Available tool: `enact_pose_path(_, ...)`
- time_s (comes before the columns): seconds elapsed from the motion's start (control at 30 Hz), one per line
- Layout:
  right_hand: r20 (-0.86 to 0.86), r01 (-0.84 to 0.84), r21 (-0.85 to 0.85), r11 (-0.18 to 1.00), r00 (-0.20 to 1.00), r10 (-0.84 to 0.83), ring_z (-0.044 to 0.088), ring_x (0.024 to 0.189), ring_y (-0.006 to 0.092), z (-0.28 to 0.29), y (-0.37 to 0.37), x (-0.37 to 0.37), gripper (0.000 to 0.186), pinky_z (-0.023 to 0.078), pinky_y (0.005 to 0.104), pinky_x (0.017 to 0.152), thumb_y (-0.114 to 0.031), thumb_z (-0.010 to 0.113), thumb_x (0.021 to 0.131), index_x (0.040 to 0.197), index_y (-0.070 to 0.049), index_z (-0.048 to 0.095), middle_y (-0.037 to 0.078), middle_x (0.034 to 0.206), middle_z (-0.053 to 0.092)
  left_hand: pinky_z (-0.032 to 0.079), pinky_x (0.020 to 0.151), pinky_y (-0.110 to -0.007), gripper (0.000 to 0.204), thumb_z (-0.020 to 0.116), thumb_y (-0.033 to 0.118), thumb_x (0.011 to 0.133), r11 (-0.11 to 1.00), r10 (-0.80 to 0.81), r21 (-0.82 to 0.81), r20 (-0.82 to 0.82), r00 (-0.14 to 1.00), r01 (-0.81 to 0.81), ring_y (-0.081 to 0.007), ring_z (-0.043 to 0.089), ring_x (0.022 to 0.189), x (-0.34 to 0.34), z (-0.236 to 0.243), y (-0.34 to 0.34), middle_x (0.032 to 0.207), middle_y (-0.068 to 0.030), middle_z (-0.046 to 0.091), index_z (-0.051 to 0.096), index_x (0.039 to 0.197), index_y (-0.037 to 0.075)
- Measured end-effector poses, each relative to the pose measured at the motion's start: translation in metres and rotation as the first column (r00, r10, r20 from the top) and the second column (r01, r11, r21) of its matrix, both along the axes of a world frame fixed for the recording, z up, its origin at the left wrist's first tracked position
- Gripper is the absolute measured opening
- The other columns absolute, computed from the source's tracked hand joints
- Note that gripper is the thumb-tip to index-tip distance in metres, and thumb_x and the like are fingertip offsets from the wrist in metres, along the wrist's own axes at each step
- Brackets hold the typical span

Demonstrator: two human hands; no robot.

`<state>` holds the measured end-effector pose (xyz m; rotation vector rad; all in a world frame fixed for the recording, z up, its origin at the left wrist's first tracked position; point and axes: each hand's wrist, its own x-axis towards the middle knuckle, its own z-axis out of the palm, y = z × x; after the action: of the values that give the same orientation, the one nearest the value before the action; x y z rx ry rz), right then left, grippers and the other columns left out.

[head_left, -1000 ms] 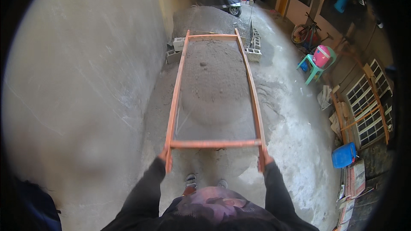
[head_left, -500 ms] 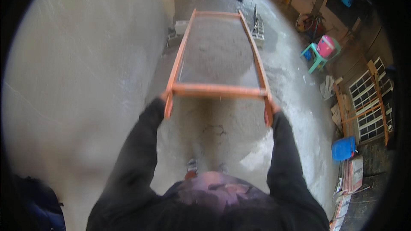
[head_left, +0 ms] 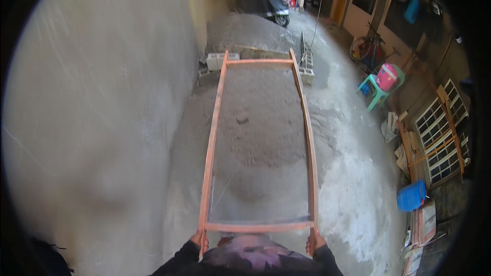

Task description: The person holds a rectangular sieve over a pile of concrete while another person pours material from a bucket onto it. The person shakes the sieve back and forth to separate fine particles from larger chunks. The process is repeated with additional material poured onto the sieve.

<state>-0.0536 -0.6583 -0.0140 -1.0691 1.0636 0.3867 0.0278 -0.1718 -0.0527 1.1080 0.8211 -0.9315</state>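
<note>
A long wooden-framed sand screen (head_left: pixel 260 227), reddish-brown with fine mesh stretched between its rails, reaches away from my body. My left hand (head_left: pixel 198 238) is wrapped round its left handle end. Round the right handle end, my right hand (head_left: pixel 316 240) is closed in the same way. The near crossbar lies close to my waist, between the two hands. Grey sand (head_left: pixel 261 122) shows through the mesh below. At the far end, the frame comes close to some hollow blocks (head_left: pixel 216 61); whether it touches them I cannot tell.
A grey sand heap (head_left: pixel 245 29) rises past the frame, with a covered motorcycle (head_left: pixel 268 0) behind it. A plain wall (head_left: pixel 97 97) runs along the left. On the right stand a green chair (head_left: pixel 377 92) bearing a pink jug (head_left: pixel 387 75), a bicycle (head_left: pixel 364 48) and a blue container (head_left: pixel 411 196).
Both hands have drawn in toward my waist with the screen. My arms were stretched forward before. The view now takes in more of the far sand heap.
</note>
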Motion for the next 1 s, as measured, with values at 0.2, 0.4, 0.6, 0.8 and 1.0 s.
enact_pose_path(0.2, 0.132, -0.095, -0.157, 0.983, 0.984, 0.116, 0.044, 0.035, 0.0205, 0.043, -0.021, 0.153, 0.067, 0.036, 0.0355, 0.033, -0.074, 0.046, 0.066, 0.062, -0.007, 0.048, 0.006, 0.046, 0.043, 0.040, 0.036, -0.035, 0.074, 0.038, 0.080, 0.064, 0.966, -0.140, 0.252, 0.296, 0.945, 0.064, -0.0243, 0.044, 0.035, 0.180, 0.060, -0.018, 0.044, -0.0092, 0.044, 0.046, 0.055, 0.006)
enact_pose_path(0.4, 0.204, -0.177, -0.110, 0.978, 0.959, 0.197, 0.039, 0.037, 0.0171, 0.102, -0.033, 0.229, 0.064, 0.032, 0.0314, 0.034, -0.074, 0.051, 0.062, 0.065, -0.010, 0.044, 0.003, 0.046, 0.040, 0.036, 0.031, -0.033, 0.065, 0.046, 0.070, 0.069, 0.983, -0.159, 0.158, 0.457, 0.875, 0.096, -0.0210, 0.042, 0.034, 0.259, 0.142, -0.035, 0.044, -0.0065, 0.042, 0.045, 0.057, 0.007)
enact_pose_path(0.6, 0.145, -0.030, -0.162, 0.986, 0.988, 0.054, 0.044, 0.039, 0.0181, 0.029, -0.009, 0.106, 0.066, 0.037, 0.0327, 0.036, -0.071, 0.048, 0.068, 0.077, -0.007, 0.051, 0.005, 0.051, 0.045, 0.040, 0.036, -0.032, 0.070, 0.042, 0.077, 0.064, 0.983, -0.019, 0.179, 0.279, 0.960, -0.032, -0.0194, 0.045, 0.036, 0.124, 0.066, -0.019, 0.045, -0.0046, 0.045, 0.046, 0.058, 0.008)
enact_pose_path(0.8, -0.090, -0.012, -0.051, 0.999, 0.996, 0.008, 0.043, 0.038, 0.0189, 0.010, -0.006, 0.009, 0.066, 0.038, 0.0334, 0.035, -0.069, 0.044, 0.072, 0.078, -0.003, 0.048, 0.007, 0.052, 0.044, 0.040, 0.039, -0.032, 0.067, 0.038, 0.074, 0.070, 0.999, 0.039, -0.003, -0.099, 0.994, -0.040, -0.0193, 0.048, 0.044, 0.006, 0.014, -0.003, 0.051, -0.0045, 0.044, 0.048, 0.074, 0.008)
enact_pose_path(1.0, 0.156, -0.105, -0.181, 0.978, 0.979, 0.134, 0.041, 0.032, 0.0207, 0.067, -0.013, 0.169, 0.066, 0.035, 0.0347, 0.032, -0.074, 0.046, 0.065, 0.060, -0.008, 0.046, 0.006, 0.043, 0.041, 0.040, 0.035, -0.038, 0.070, 0.041, 0.075, 0.068, 0.969, -0.149, 0.233, 0.295, 0.944, 0.080, -0.0258, 0.045, 0.037, 0.195, 0.073, -0.016, 0.046, -0.0102, 0.046, 0.048, 0.060, 0.006)
